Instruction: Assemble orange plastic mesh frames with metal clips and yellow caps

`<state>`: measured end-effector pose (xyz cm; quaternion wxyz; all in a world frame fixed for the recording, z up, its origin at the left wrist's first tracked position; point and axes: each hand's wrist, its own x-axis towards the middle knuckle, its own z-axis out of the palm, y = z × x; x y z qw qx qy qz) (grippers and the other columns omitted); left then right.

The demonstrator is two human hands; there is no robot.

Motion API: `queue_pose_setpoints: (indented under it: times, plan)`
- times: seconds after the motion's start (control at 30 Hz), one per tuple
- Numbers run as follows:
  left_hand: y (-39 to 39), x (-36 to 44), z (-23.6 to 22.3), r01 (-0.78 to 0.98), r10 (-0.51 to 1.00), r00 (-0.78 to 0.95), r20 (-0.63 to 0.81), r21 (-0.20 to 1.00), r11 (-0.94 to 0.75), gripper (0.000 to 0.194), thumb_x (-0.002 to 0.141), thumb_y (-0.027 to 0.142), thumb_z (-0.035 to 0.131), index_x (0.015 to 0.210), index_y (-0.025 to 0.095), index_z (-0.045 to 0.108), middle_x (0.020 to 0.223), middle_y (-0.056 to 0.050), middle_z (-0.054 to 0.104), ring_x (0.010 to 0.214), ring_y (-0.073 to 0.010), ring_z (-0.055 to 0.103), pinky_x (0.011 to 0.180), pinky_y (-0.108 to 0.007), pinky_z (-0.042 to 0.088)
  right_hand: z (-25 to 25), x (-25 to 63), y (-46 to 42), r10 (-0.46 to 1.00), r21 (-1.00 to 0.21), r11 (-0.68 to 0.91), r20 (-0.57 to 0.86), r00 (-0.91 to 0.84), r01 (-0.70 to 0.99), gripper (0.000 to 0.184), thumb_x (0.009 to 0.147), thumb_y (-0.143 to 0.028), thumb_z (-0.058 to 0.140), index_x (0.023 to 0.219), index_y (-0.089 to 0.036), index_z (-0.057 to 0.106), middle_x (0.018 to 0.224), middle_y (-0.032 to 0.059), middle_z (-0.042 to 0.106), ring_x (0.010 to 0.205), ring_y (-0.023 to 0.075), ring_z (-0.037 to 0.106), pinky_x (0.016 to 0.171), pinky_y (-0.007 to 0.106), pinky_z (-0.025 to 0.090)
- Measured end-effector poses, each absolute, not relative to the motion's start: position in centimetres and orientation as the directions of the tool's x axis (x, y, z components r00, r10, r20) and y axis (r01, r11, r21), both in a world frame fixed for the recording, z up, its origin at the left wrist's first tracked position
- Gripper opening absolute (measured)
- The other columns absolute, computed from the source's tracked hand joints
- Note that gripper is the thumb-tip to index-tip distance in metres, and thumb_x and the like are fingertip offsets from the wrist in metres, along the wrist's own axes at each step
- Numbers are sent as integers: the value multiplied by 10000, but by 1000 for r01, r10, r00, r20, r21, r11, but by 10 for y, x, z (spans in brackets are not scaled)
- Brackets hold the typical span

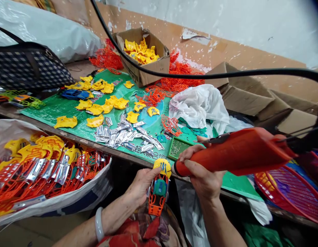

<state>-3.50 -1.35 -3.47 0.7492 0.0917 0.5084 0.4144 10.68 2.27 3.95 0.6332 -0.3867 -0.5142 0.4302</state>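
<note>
My left hand (138, 185) grips a small toy car body (158, 192), built from an orange lattice frame with a green block in its middle and a yellow cover (162, 167) at its upper end. In my right hand (204, 176) is a red electric screwdriver (233, 151), fingers wrapped round its front part. Its nose points left, right beside the yellow cover; whether the tip touches cannot be made out. Just beyond my hands stands a green perforated basket (178, 148). Silver strips (121, 134) and loose yellow covers (94, 120) lie scattered farther off.
A white sack (97, 192) of assembled pieces stands at left. Behind are a cardboard box (151, 70) of yellow covers, red lattice frames (106, 58) and a white plastic bag (200, 106). A black cable (212, 73) arches across the view. Red mesh baskets (290, 192) sit at right.
</note>
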Motion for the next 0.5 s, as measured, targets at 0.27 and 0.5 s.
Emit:
queue_pose_setpoints:
  times: [0.27,0.5]
  plan:
    - [-12,-35,-35,-504,690,128,-712,553,664,350,597,402,840,621,94,675,513,-23,636,423,-104,534,438,-225,431,37,106,20,946,-944,318,310,92,-87,287,673,-182,716,922,-232,583,724,-43,609,642,154,601,763,397,522]
    - [-14,-35,-36,-483,690,129,-712,562,671,436,562,481,842,635,85,675,516,-33,644,431,-113,542,446,-229,436,32,101,13,938,-946,324,323,127,15,317,711,-199,701,991,-242,560,738,-41,612,670,161,606,772,391,525]
